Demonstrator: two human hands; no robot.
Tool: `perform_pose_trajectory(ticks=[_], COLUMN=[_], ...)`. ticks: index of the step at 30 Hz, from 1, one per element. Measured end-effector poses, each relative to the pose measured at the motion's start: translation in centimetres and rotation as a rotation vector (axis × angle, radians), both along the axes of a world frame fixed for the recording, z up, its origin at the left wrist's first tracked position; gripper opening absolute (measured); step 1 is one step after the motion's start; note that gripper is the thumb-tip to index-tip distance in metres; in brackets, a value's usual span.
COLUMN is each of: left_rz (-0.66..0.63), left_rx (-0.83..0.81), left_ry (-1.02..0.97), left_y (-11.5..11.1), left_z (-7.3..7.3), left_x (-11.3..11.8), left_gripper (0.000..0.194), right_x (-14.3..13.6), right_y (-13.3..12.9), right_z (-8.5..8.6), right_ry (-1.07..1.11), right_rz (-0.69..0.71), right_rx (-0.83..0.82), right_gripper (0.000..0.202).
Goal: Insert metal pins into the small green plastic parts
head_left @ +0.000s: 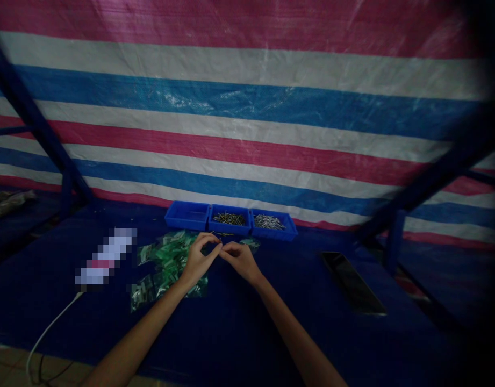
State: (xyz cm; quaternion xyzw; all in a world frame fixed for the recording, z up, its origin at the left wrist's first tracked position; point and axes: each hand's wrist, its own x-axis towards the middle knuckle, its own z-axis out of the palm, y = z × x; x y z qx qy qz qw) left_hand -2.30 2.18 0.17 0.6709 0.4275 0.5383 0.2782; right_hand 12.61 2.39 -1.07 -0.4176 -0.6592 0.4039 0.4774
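A person's left hand (198, 260) and right hand (242, 260) meet fingertip to fingertip above a blue table (239, 333), thumbs and forefingers pinched around a small item too tiny to identify. Green-marked plastic packets (170, 258) lie heaped beside and beneath the left hand, while just beyond the hands stand three blue bins, the middle (230, 220) and right ones (271, 222) holding small metal pieces. A dark flat device (353, 283) rests well to the right of the right hand.
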Motion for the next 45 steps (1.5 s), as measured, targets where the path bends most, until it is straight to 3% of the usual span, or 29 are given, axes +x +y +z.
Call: perform_pose_trajectory(ticks=[5,11,14,18,23,26,30,34,39,45], left_rz=[0.037,0.050,0.119,0.270,0.321,0.345,0.328,0.301,0.271,0.181], left_rx=[0.076,0.087,0.041,-0.048,-0.079,-0.104,-0.134,-0.134,-0.110,-0.124], left_ry=[0.102,0.428,0.619,0.723,0.769,0.779,0.767,0.803,0.886,0.965], left_y=[0.1,0.1,0.6,1.3,1.3,1.4,1.8,1.7,1.2,0.8], left_z=[0.0,-0.6,-1.6,-2.5,-2.0,-1.3,-0.8,-0.7,-0.4,0.1], left_x=[-0.1,-0.2,-0.7,-1.3,-1.6,-2.0,-2.7,-2.8,-2.7,-3.2], left_gripper=[0.006,0.016,0.020,0.022,0.022,0.023,0.029,0.031,0.020,0.032], right_x=[0.4,0.8,1.6,2.8,2.8,2.2,1.5,1.3,1.4,1.6], right_y=[0.3,0.9,1.3,1.7,1.8,1.6,1.4,1.4,1.3,1.1], right_z=[0.4,0.7,0.9,1.3,1.4,0.8,-0.2,-0.7,-0.5,0.0], right_ry=[0.059,0.202,0.160,0.161,0.234,0.136,0.046,0.039,-0.015,-0.079], right_rz=[-0.110,-0.227,-0.185,-0.111,-0.052,-0.038,-0.052,-0.089,-0.124,-0.135], right_rx=[0.010,-0.164,-0.216,-0.251,-0.201,-0.165,-0.120,-0.083,-0.031,0.018], right_gripper=[0.015,0.026,0.030,0.031,0.042,0.034,0.019,0.018,0.018,0.019])
